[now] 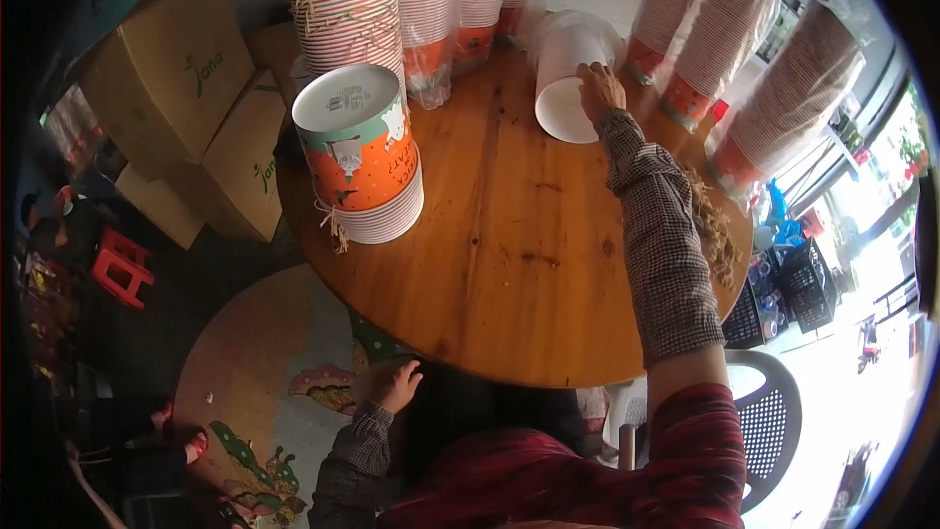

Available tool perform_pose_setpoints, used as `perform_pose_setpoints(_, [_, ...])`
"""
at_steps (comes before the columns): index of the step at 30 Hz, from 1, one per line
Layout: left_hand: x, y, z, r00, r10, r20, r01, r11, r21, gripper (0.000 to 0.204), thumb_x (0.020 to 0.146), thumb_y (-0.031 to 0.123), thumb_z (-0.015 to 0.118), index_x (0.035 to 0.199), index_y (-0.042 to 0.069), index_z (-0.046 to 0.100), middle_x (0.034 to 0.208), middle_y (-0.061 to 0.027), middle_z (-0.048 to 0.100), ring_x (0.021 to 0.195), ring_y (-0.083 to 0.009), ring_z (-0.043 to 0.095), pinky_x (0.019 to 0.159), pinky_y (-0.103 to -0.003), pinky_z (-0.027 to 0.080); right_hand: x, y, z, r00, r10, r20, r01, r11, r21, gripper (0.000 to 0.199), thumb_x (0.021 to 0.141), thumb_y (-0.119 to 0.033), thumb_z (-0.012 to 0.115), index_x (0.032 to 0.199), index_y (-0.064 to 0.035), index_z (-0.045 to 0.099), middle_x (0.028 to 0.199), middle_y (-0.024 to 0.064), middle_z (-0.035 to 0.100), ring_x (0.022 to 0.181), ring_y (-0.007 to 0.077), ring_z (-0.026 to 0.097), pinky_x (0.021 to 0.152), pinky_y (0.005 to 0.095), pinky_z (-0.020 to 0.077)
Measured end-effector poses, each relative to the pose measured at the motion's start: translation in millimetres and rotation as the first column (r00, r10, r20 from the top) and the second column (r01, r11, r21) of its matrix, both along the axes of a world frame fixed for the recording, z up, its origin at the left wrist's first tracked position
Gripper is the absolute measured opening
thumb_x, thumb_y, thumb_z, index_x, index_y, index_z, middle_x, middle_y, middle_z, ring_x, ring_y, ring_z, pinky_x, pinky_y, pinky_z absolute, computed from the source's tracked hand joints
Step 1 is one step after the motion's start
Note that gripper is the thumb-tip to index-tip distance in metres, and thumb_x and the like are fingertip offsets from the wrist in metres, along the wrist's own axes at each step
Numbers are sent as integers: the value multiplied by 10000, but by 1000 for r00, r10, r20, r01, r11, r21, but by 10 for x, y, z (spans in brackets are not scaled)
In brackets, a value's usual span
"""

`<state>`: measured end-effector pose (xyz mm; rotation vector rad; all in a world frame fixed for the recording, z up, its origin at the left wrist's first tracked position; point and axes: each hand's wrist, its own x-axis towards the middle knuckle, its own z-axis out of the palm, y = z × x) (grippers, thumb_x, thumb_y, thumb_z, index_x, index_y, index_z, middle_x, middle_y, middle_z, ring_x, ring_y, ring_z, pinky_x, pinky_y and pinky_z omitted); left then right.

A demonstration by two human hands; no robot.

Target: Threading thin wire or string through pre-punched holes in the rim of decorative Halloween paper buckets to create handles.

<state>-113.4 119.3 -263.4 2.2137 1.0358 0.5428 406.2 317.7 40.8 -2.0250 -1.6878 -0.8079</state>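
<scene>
My right arm reaches across the round wooden table [509, 264]. My right hand [600, 88] has its fingers bent over the right side of a white round stack [566, 113], which lies partly in clear plastic with its white disc face toward me. Whether the stack is lids or tubs I cannot tell. Below the table's near edge hangs my left hand [397, 387], holding nothing, its fingers loosely apart. On the table's left side stands a short stack of upside-down paper buckets [357, 157], orange and green with a white base on top. Straw-coloured string [338, 232] hangs from it.
Tall bucket stacks [348, 0] line the table's far left; more plastic-wrapped stacks [720, 34] stand at the far right. A bundle of straw-coloured strings [720, 230] lies beside my right forearm. Cardboard boxes [171, 69] and a red stool [122, 269] are left; a chair [769, 421] is right.
</scene>
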Motion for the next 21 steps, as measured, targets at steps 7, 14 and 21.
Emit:
perform_pose_setpoints(7, [-2, 145, 186, 975, 109, -195, -62, 971, 232, 174, 903, 214, 538, 906, 46, 581, 774, -158, 610, 733, -332, 596, 612, -398, 480, 186, 237, 37, 951, 17, 309, -7, 999, -35, 141, 837, -113, 474, 940, -84, 566, 958, 98, 578, 932, 270, 586, 755, 380, 514])
perform_pose_setpoints(14, [-61, 390, 198, 958, 236, -164, -182, 941, 287, 180, 895, 229, 543, 846, 57, 557, 741, -143, 580, 683, -328, 583, 554, -412, 458, 223, 257, 117, 937, 36, 348, 21, 987, -160, 142, 847, -119, 467, 929, -77, 575, 945, 111, 604, 894, 279, 623, 723, 397, 531])
perform_pose_setpoints(21, [-28, 465, 230, 974, 202, -102, -166, 944, 284, 183, 893, 211, 543, 843, 35, 556, 813, -138, 590, 710, -323, 578, 596, -412, 467, 68, 129, 208, 976, 49, 212, 16, 956, -293, 178, 837, -136, 465, 994, -84, 530, 942, 166, 631, 871, 352, 630, 725, 468, 510])
